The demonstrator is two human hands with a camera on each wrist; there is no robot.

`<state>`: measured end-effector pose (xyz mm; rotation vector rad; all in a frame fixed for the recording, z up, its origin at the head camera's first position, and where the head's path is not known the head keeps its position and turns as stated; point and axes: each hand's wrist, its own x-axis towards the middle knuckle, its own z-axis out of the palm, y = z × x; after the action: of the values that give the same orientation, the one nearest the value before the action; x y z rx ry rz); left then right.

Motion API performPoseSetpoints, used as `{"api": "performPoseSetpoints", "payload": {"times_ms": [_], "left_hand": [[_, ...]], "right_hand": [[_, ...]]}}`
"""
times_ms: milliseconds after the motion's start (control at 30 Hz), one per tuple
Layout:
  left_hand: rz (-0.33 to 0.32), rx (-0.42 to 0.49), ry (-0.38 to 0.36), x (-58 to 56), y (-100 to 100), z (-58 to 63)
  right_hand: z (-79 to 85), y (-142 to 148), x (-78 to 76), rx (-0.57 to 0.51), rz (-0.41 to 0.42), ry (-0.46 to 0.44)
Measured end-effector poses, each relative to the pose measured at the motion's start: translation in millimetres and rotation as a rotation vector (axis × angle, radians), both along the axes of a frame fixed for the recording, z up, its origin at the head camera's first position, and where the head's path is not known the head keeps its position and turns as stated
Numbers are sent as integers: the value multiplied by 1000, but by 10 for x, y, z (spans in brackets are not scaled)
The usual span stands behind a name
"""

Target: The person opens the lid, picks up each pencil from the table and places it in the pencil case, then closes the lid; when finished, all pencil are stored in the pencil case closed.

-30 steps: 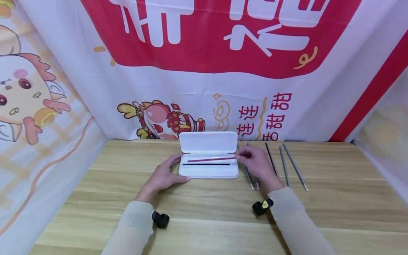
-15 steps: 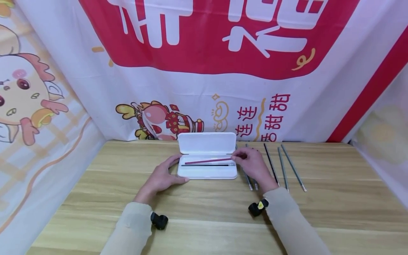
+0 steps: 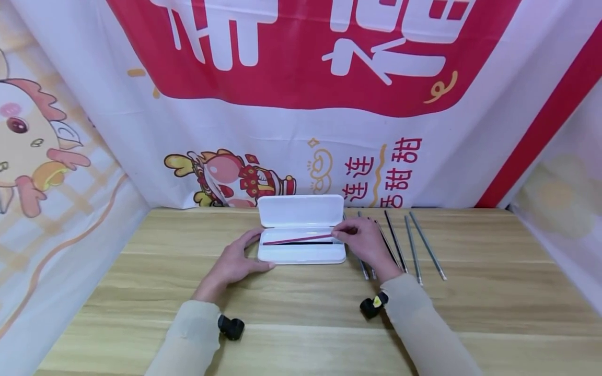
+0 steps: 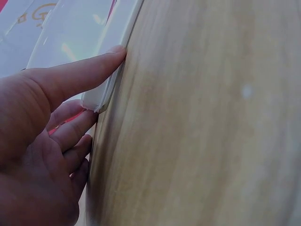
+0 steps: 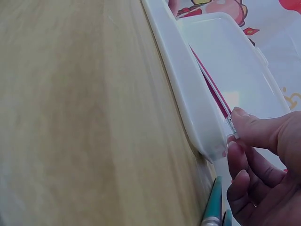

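Note:
A white pencil case lies with its lid raised at the back of the table. My left hand holds the case's left end, its thumb along the front edge and its fingers round the end. Above the case's right end, my right hand pinches a red pencil between thumb and fingertips, near its silver ferrule. The pencil slants over the inside of the case, its left part lower. Beneath it a dark pencil lies in the case, partly covered.
Several pencils lie on the wooden table right of the case, including a black one and a green-grey one; some are partly behind my right hand. A printed cloth hangs right behind the table.
The right hand has shifted left with the red pencil, whose left end is now lower and farther left in the case. The left hand stays at the case; the head view has turned slightly.

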<state>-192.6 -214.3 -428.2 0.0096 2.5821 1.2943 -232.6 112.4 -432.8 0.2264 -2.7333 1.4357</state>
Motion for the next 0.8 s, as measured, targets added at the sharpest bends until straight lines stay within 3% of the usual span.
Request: {"api": "performPoseSetpoints", "payload": {"times_ms": [367, 800], "left_hand": [[-5, -5, 7, -3, -4, 7], [-9, -13, 3, -16, -3, -2]], "right_hand": [[14, -21, 1, 46, 0, -26], [4, -36, -32, -12, -67, -92]]}}
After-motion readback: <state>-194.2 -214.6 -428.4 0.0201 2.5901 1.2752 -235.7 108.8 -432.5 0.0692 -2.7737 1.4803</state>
